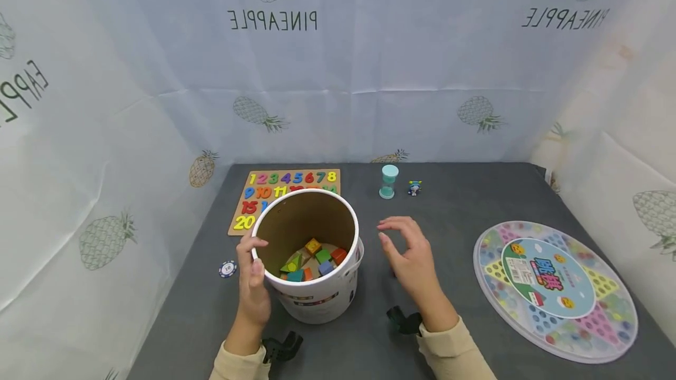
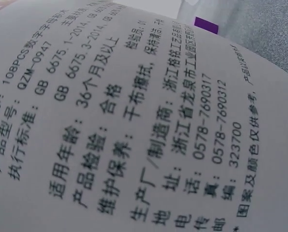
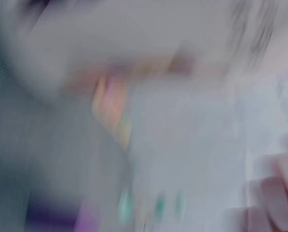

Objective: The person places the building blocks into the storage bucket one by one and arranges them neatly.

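Observation:
A white bucket (image 1: 317, 304) with colourful wooden blocks (image 1: 323, 255) at its bottom stands on the dark table, its mouth facing the head camera. My left hand (image 1: 252, 286) grips the rim at the near left, fingertips over the edge and thumb against the outer wall. Printed text covers the bucket wall (image 2: 134, 121), which fills most of the left wrist view. To the right of the bucket, my right hand (image 1: 414, 260) is in the air, fingers loosely bent and thumb apart, holding nothing. Motion blurs the right wrist view, where a few fingers (image 3: 274, 203) show at the lower right.
Behind the bucket lies a number puzzle board (image 1: 240, 210), partly hidden. A poker chip (image 1: 227, 268) is at the left. Farther back stand a teal sand timer (image 1: 388, 182) and a small figurine (image 1: 414, 187). A round Chinese checkers set (image 1: 554, 292) lies at the right.

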Demonstrator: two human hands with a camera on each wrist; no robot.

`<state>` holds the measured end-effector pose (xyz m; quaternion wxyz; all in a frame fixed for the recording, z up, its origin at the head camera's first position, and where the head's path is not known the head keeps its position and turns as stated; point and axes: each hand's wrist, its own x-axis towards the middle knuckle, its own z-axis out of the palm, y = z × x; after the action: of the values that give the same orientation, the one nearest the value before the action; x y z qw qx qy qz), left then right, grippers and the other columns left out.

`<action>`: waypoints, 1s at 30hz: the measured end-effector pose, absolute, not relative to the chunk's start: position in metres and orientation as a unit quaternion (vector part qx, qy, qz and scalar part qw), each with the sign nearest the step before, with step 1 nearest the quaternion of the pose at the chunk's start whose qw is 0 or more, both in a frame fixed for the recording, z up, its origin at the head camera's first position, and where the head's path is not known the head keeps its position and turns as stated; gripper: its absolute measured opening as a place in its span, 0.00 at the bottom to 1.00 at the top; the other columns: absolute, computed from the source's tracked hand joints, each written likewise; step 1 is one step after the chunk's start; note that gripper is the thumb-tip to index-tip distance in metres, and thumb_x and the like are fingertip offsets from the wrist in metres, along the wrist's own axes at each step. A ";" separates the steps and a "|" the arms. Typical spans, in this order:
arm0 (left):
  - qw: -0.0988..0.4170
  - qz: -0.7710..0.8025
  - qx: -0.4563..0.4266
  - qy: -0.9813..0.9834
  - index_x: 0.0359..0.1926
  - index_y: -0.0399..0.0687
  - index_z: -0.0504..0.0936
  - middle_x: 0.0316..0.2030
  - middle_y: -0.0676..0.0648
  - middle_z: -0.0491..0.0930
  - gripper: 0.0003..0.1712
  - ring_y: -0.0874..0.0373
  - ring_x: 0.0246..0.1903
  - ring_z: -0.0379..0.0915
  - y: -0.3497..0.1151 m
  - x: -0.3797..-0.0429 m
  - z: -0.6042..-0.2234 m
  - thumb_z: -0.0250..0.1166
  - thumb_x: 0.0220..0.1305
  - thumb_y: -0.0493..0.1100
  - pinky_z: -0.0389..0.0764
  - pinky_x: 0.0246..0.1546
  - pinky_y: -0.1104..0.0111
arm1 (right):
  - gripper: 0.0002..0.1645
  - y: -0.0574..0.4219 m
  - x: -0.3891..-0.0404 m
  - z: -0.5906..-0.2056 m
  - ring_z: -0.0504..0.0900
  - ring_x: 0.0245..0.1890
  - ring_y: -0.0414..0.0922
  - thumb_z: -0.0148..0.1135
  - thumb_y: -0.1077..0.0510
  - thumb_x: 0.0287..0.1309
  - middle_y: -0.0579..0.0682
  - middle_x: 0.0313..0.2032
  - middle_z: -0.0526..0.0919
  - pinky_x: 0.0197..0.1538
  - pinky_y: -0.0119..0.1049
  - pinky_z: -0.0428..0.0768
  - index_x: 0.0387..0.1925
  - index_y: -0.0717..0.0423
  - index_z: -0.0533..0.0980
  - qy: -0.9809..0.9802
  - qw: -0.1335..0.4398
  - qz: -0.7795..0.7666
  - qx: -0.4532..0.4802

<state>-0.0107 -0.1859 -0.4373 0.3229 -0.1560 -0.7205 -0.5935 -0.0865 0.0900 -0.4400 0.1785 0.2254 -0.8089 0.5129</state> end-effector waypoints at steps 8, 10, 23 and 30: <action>0.334 -0.597 -0.162 -0.711 0.50 0.29 0.58 0.67 0.34 0.50 0.22 0.38 0.64 0.46 -0.186 -0.012 -0.439 0.37 0.69 0.47 0.57 0.59 0.60 | 0.22 0.136 -0.085 -0.504 0.74 0.37 0.46 0.77 0.56 0.42 0.49 0.43 0.71 0.42 0.45 0.74 0.42 0.47 0.79 -0.940 -0.055 0.301 0.154; 0.335 -0.596 -0.166 -0.711 0.50 0.28 0.58 0.67 0.34 0.50 0.22 0.38 0.64 0.46 -0.187 -0.013 -0.438 0.37 0.69 0.47 0.57 0.59 0.59 | 0.22 0.135 -0.084 -0.509 0.72 0.31 0.42 0.78 0.57 0.39 0.46 0.39 0.69 0.38 0.42 0.73 0.39 0.45 0.78 -0.934 -0.052 0.312 0.166; 0.325 -0.590 -0.159 -0.722 0.51 0.30 0.58 0.66 0.35 0.51 0.22 0.37 0.64 0.47 -0.185 -0.012 -0.435 0.38 0.69 0.48 0.58 0.60 0.59 | 0.13 0.103 -0.095 -0.461 0.76 0.36 0.39 0.72 0.67 0.46 0.46 0.40 0.76 0.40 0.31 0.78 0.31 0.52 0.78 -0.856 0.132 0.460 0.195; 0.321 -0.593 -0.156 -0.722 0.51 0.31 0.59 0.68 0.38 0.50 0.23 0.39 0.66 0.43 -0.185 -0.013 -0.434 0.39 0.69 0.48 0.56 0.61 0.56 | 0.11 0.057 -0.087 -0.366 0.76 0.44 0.46 0.69 0.68 0.49 0.50 0.46 0.77 0.46 0.32 0.75 0.35 0.55 0.79 -0.715 0.257 0.570 0.312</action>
<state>-0.0127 -0.1845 -0.4340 0.3210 -0.1561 -0.7220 -0.5927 -0.0869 0.0566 -0.3659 0.2568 0.3123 -0.7152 0.5701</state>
